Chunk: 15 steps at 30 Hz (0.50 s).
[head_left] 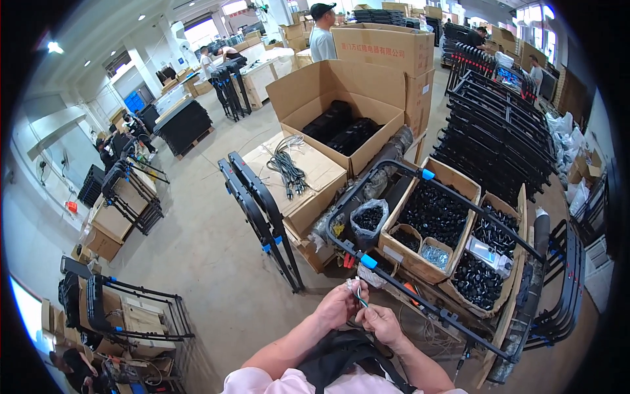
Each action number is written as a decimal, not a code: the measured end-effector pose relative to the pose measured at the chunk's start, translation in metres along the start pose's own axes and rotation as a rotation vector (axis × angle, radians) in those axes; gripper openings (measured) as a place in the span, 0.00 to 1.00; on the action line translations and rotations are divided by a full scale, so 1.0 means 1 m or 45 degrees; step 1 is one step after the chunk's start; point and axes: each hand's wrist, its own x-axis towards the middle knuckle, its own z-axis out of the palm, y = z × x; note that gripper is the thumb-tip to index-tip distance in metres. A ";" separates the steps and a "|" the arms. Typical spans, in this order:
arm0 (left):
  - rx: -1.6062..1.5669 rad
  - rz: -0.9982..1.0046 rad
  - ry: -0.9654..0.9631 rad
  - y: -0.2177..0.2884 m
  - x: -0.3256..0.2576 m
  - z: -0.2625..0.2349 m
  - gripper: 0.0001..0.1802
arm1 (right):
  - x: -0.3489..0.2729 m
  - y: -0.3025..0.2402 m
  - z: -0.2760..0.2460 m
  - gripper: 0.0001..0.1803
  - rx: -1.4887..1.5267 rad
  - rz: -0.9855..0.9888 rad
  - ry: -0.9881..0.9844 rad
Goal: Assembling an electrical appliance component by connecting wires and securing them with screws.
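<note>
Wires (pixel 361 301) in 2 hands (pixel 336 306) (pixel 383 324), carton (pixel 412 265) of black parts (pixel 433 213)

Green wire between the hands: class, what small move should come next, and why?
Perhaps the right hand should gently draw the green wire straight: that hand appears to pinch its lower visible part, while the left hand holds a small pale piece just above.

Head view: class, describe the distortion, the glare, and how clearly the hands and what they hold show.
Head view: fisheye bending, dark corners, the pillar leaning; head view: glare at the bright light, upper left, and a washed-out window, lower left; head view: left hand and right hand show clearly, but the thin wires they hold are too small for fine detail.
</note>
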 end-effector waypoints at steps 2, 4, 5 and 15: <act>0.028 0.025 -0.019 0.008 -0.005 0.005 0.13 | 0.001 0.005 -0.001 0.22 0.107 0.029 0.000; 0.151 0.135 -0.083 0.010 -0.007 0.004 0.13 | 0.003 0.010 -0.001 0.23 0.269 0.026 0.032; 0.159 0.132 -0.062 0.011 -0.010 0.005 0.13 | 0.004 0.010 -0.002 0.23 0.268 0.028 0.029; 0.690 0.094 -0.147 0.030 -0.027 0.009 0.18 | 0.004 -0.001 -0.001 0.22 0.508 0.330 -0.053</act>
